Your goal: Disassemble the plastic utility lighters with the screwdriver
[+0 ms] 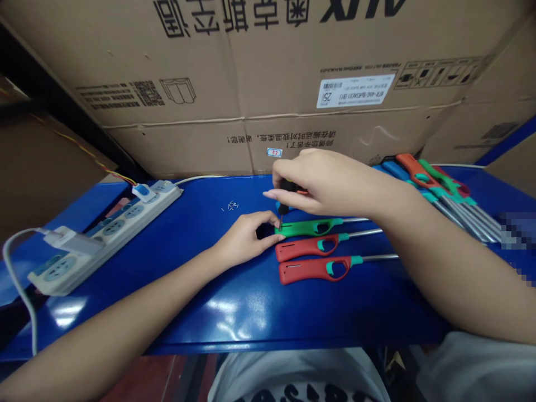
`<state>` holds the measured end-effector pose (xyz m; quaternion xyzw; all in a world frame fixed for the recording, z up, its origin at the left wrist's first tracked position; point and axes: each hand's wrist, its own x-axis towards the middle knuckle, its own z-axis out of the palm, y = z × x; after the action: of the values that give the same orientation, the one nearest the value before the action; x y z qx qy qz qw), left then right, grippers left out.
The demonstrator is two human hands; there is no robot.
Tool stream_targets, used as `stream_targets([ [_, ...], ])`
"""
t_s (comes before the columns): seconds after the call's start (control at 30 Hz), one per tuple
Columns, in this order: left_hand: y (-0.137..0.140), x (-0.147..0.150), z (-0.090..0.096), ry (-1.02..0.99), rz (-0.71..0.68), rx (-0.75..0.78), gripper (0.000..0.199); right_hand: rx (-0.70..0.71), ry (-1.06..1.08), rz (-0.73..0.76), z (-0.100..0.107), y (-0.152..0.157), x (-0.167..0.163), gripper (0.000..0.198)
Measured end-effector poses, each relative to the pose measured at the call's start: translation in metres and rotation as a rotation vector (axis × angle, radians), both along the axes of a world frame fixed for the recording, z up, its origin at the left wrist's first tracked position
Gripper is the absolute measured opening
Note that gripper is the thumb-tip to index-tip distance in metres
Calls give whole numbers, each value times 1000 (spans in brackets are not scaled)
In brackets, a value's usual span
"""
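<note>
My right hand (307, 181) grips a screwdriver (284, 209) with a dark handle, held upright. Its tip meets the butt end of a green gas lighter (304, 228) lying flat. My left hand (247, 237) pinches that same end between thumb and fingers. Below the green one lie two red lighters, the nearer-to-hand red lighter (299, 249) and the front red lighter (305, 271), both with teal triggers and metal tubes pointing right. Partly hidden behind my right hand is something blue on the table. Several tiny screws (230, 206) are scattered left of the hands.
The blue table (201, 312) has a power strip (109, 234) with a white charger (79, 245) and cable on the left. At the right lies a pile of more lighters (439, 184). A large cardboard box (201, 84) stands along the back.
</note>
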<state>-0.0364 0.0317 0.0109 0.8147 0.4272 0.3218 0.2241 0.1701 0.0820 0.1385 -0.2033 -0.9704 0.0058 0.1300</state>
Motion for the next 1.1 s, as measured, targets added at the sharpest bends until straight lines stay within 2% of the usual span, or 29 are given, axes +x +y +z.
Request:
stream_targets([
  [0.27, 0, 0, 0, 5, 8, -1, 13, 59, 7, 20, 0, -2, 0, 33],
  [0.37, 0, 0, 1, 4, 12, 5, 13, 34, 33, 63, 0, -1, 1, 30],
  [0.5, 0, 1, 1, 1, 12, 2, 13, 43, 3, 3, 0, -1, 1, 33],
  [0.6, 1, 1, 0, 0, 13, 8, 14, 14, 27, 60, -1, -1, 1, 27],
  [0.67, 1, 0, 0, -3, 14, 19, 13, 8, 50, 69, -1, -2, 0, 32],
  [0.77, 1, 0, -1, -6, 6, 15, 13, 36, 25, 7, -2, -1, 0, 35],
  [0.87, 1, 0, -2, 9, 15, 11, 14, 5, 37, 50, -3, -1, 0, 31],
  [0.97, 0, 0, -3, 40, 44, 37, 15, -20, 68, 70, -5, 1, 0, 39],
  [1.1, -2, 3, -3, 40, 61, 37, 14, -21, 107, 5, -1, 5, 6, 26],
])
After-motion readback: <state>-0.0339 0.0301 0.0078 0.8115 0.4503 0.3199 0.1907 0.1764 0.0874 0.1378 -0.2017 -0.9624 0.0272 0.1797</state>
